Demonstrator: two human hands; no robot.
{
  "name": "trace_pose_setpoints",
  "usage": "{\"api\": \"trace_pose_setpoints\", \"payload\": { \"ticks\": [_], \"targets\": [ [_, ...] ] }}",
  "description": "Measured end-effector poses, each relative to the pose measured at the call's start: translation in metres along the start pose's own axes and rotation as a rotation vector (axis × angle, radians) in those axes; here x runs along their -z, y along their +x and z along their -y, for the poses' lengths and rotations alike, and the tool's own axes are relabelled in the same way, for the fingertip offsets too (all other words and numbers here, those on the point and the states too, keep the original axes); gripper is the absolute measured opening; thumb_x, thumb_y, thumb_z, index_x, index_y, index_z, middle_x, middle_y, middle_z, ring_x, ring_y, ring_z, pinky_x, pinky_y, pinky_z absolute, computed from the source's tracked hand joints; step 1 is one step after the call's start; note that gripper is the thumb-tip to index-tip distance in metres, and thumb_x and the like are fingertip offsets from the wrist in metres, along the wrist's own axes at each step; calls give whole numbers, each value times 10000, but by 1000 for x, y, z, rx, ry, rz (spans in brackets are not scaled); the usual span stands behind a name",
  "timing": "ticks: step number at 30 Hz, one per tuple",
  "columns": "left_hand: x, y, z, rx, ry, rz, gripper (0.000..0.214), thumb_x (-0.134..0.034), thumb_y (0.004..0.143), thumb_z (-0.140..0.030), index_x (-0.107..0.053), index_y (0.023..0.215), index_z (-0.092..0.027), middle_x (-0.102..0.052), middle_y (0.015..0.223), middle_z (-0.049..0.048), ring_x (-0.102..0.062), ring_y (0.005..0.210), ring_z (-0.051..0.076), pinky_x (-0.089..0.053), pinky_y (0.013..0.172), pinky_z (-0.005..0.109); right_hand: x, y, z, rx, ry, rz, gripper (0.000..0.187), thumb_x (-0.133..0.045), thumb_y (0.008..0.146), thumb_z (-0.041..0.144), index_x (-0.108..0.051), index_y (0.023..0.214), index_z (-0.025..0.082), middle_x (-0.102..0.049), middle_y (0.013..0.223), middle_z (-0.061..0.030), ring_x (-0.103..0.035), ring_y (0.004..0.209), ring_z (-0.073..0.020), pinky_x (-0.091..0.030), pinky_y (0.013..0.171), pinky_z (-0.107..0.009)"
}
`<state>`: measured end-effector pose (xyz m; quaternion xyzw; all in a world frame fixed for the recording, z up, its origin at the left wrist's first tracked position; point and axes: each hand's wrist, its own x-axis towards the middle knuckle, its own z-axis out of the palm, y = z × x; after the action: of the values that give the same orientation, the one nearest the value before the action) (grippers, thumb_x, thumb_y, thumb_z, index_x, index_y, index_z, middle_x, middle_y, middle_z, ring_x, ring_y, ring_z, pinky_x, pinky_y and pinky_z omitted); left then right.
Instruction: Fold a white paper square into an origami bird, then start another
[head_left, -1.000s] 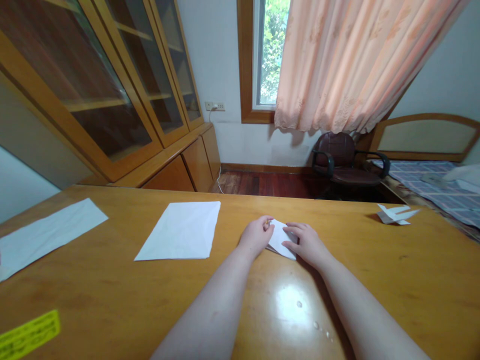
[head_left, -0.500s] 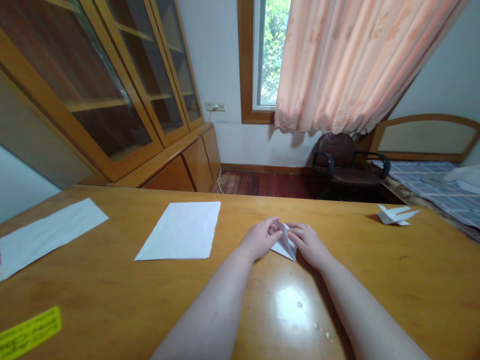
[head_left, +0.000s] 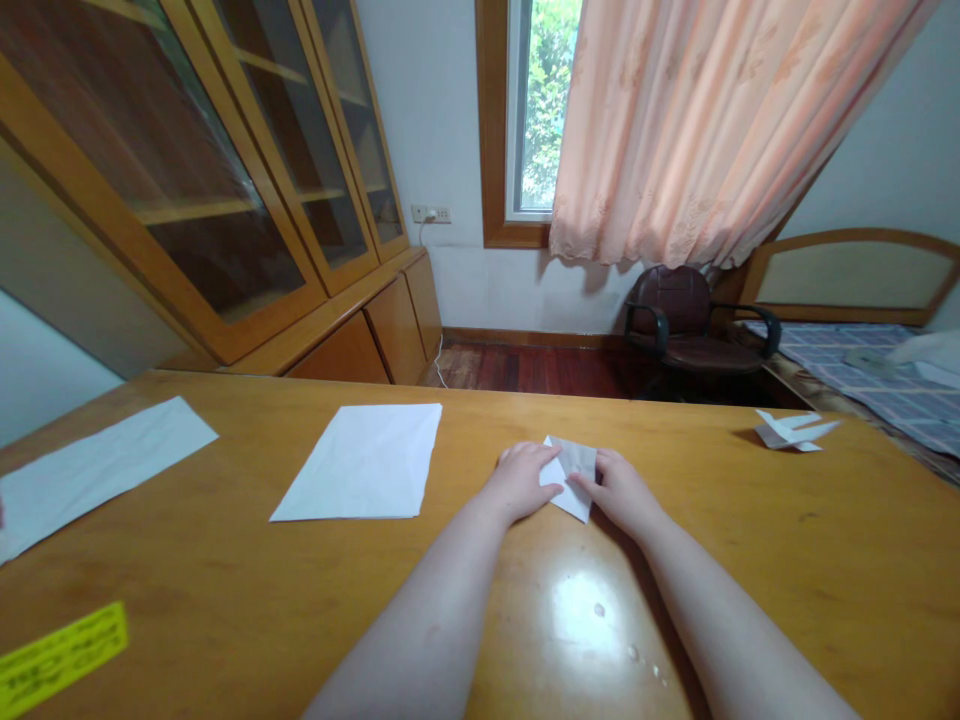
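A small folded piece of white paper [head_left: 574, 462] lies on the wooden table between my hands, one flap raised and shaded grey. My left hand [head_left: 525, 478] rests on its left side, fingers over the upper edge and thumb on the paper near the lower left. On the right edge, my right hand [head_left: 616, 485] pinches the paper, thumb on top and fingers behind, partly hidden. To the left lies a flat white sheet [head_left: 364, 462], its right edge uneven. A folded paper crane [head_left: 793, 430] stands at the far right of the table.
A long white paper strip [head_left: 105, 475] lies on the table [head_left: 225, 610] at the left. A yellow label [head_left: 64, 655] shows at the lower left. Beyond the table are a glass-doored cabinet [head_left: 322, 270], a brown armchair [head_left: 686, 320] and a bed [head_left: 885, 370].
The paper between my hands has gone from a narrow, peaked shape to a more spread one with a flap lifted back. Both hands have shifted slightly on it.
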<state>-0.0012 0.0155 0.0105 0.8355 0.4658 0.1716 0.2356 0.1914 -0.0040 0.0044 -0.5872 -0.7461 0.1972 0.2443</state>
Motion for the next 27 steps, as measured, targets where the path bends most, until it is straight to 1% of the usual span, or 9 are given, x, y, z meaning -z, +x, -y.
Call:
{"api": "trace_pose_setpoints", "payload": {
  "ticks": [2,6,8,9,11,14,17,22,27],
  "targets": [
    [-1,0,2,-11,6,-6,573,-646,739,-391,-504,1282,-275,-517,1330,38,-435,1230,243,-278,1070,390,-3,0,-3,-55,-17,-39,303,-597,764,359,-659,994,171,-665,981,-107,-595,931,-253,-459,827,-372],
    [-4,0,5,-26,19,4,534,-613,767,-409,-521,1272,-262,-491,1361,41,-390,1277,243,-246,1091,399,-9,0,-11,-95,6,-121,642,-651,711,322,-471,1301,143,-572,1235,-143,-524,1135,-273,-395,975,-418],
    [-4,0,6,-19,25,7,535,-599,775,-420,-514,1280,-264,-469,1382,37,-359,1303,244,-230,1100,409,-10,1,-13,-93,9,-148,709,-657,704,303,-413,1353,156,-520,1307,-139,-492,1186,-267,-379,1004,-425],
    [-5,0,6,-12,27,5,538,-593,778,-423,-510,1285,-266,-459,1391,35,-348,1311,244,-224,1103,413,-10,1,-14,-83,-1,-151,683,-652,710,295,-431,1343,166,-496,1335,-134,-475,1206,-265,-371,1015,-426],
    [-5,0,6,2,34,2,539,-579,786,-424,-499,1296,-268,-446,1403,29,-338,1318,243,-219,1106,416,-9,1,-14,-37,-36,-119,521,-620,741,281,-550,1248,189,-490,1350,-115,-465,1221,-260,-359,1031,-423],
    [-6,0,7,12,48,3,532,-552,802,-426,-488,1307,-271,-433,1414,19,-327,1325,241,-217,1108,415,-7,1,-12,68,-77,-3,296,-537,811,269,-683,1064,222,-584,1257,-87,-519,1168,-242,-375,1020,-413],
    [-6,0,7,10,64,12,527,-520,819,-433,-472,1320,-275,-409,1430,15,-301,1340,241,-209,1113,417,-6,1,-9,117,-106,52,311,-485,851,283,-671,1099,246,-597,1247,-63,-507,1190,-238,-363,1026,-428],
    [-3,0,5,-14,124,98,634,-497,804,-513,-370,1384,-289,-298,1490,18,-218,1378,259,-147,1132,453,-5,-1,-6,91,-177,119,423,-477,858,322,-537,1273,266,-487,1367,-44,-402,1288,-241,-286,1061,-465],
    [-2,0,4,-39,173,162,725,-462,793,-581,-273,1426,-282,-215,1520,27,-157,1396,271,-107,1138,478,-4,-2,-1,54,-220,174,472,-419,886,325,-427,1355,277,-393,1436,-34,-319,1341,-222,-234,1076,-475]
  ]
}}
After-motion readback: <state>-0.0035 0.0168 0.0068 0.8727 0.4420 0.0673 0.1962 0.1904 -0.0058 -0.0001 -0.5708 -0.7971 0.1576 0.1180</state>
